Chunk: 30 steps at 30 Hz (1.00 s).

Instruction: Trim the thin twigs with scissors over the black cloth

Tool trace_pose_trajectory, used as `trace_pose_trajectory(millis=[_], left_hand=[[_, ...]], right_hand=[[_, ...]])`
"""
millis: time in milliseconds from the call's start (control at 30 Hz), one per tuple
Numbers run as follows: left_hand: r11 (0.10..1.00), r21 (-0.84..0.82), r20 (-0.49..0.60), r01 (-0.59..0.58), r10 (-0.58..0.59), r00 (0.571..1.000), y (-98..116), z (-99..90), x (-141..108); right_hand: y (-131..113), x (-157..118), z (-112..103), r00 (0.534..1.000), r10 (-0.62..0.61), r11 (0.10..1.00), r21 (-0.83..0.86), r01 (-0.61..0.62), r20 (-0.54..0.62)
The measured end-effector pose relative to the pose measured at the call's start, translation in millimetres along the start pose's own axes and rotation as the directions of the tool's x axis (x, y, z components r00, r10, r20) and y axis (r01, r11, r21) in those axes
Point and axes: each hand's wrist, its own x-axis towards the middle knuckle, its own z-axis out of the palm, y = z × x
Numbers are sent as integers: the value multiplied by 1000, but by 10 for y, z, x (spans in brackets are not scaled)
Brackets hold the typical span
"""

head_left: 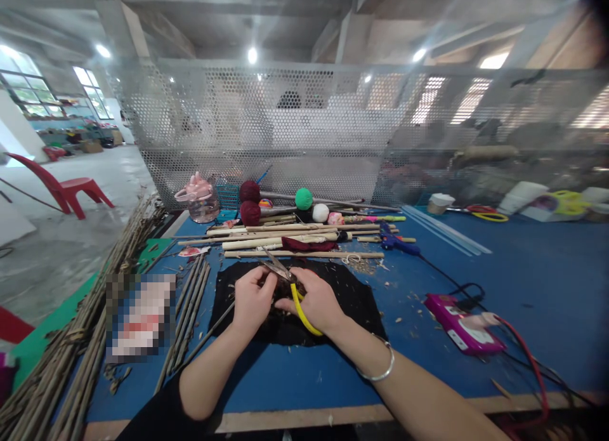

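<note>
Above the black cloth, the right hand holds scissors. They are probably hard and light, best held by their handles. The blades are gray, the handles bright yellow. Over the cloth, the left hand seems to pinch a thin stick.

a craft workshop (perforated metal partition behind): worktable, yarn balls, scissors, bundled sticks
</note>
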Motion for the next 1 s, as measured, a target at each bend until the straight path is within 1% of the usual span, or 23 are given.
trace_pose_trajectory(millis=[133,333,567,667,733,867,1000], left_hand=[[1000,12,-9,11,-11,1000,-11,-14,11],[999,34,-17,1,-1,1000,-23,-16,20],[999,-25,6,25,-25,1000,-48,-3,20],[999,-30,14,23,-23,1000,-59,-1,22],[999,-28,11,16,-16,1000,-60,2,22],[1000,21,1,-19,19,1000,-64,13,11],[994,94,0,-52,52,999,-57,6,3]], right_hand=[[19,3,11,1000,-6,999,31,6,-8],[8,8,14,1000,14,1000,28,-14,-4],[-4,10,-3,1000,6,1000,19,-6,2],[-7,9,-6,1000,-4,1000,10,4,11],[-27,7,-16,1000,10,1000,-12,-10,21],[-85,3,-47,998,55,997,-61,-53,30],[-81,2,-55,998,46,997,-58,-43,52]])
